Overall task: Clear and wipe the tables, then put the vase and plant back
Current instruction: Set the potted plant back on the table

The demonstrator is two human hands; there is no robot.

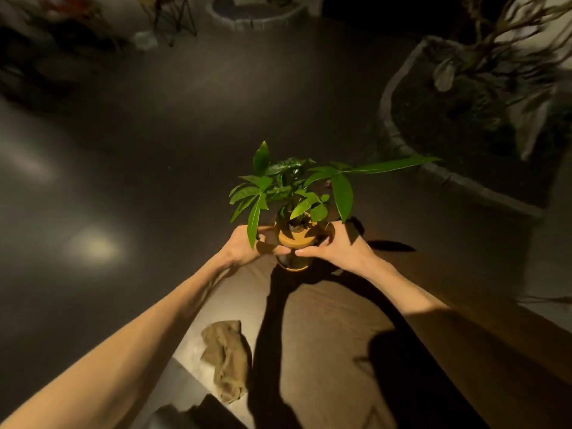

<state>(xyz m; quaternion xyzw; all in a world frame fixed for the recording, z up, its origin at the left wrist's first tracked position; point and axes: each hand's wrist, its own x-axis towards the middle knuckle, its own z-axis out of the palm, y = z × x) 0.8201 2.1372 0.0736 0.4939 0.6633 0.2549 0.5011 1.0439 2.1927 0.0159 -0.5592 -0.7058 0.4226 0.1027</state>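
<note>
**Both hands on the potted plant at the table's far end**

I see the plant in a small pot, upright, at the far end of the brown table. Can't tell if the pot base touches the tabletop or sits just above it; the lower part is dark.

Left hand wraps the pot's left side, fingers curled round it, thumb on the near side. Right hand wraps the right side, thumb across the near face of the pot, almost meeting the left thumb. Both hands are grasping the pot, neither released.

A crumpled tan cloth lies on the table, nearer me than the pot and to its left, well apart from it, close to the table's left edge.

Beyond and to the right of the pot, a big dark planter on the floor holds bare branches; blurred.
</note>
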